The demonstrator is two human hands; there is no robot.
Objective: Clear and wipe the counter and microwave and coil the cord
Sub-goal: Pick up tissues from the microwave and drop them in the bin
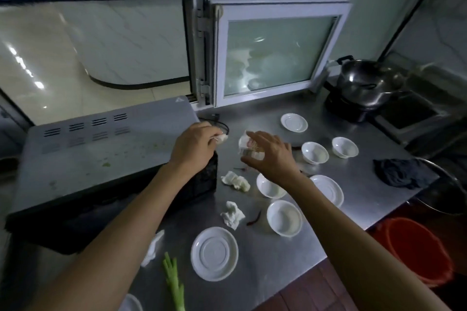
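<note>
surface (265,257) front right edge lying bare | centre being crowded by bowls (284,218) and plates (214,254) with crumpled tissues (232,214) between | microwave (101,156) blocking the left | pot (364,83) standing at far right | dark cloth (399,171) lying near the right edge | open window sash (273,53) leaning in over the back

Both my arms reach fwd, bare forearms, L from lower left, R from lower right. My left hand (193,148) is knuckles-up, fingers curled, pinching a small crumpled tissue (222,138) at the fingertips. My right hand (271,156) is palm-down w/ fingers spread and bent, gripping a clear cup (249,150) from above. Hands near each other, not touching.
</note>
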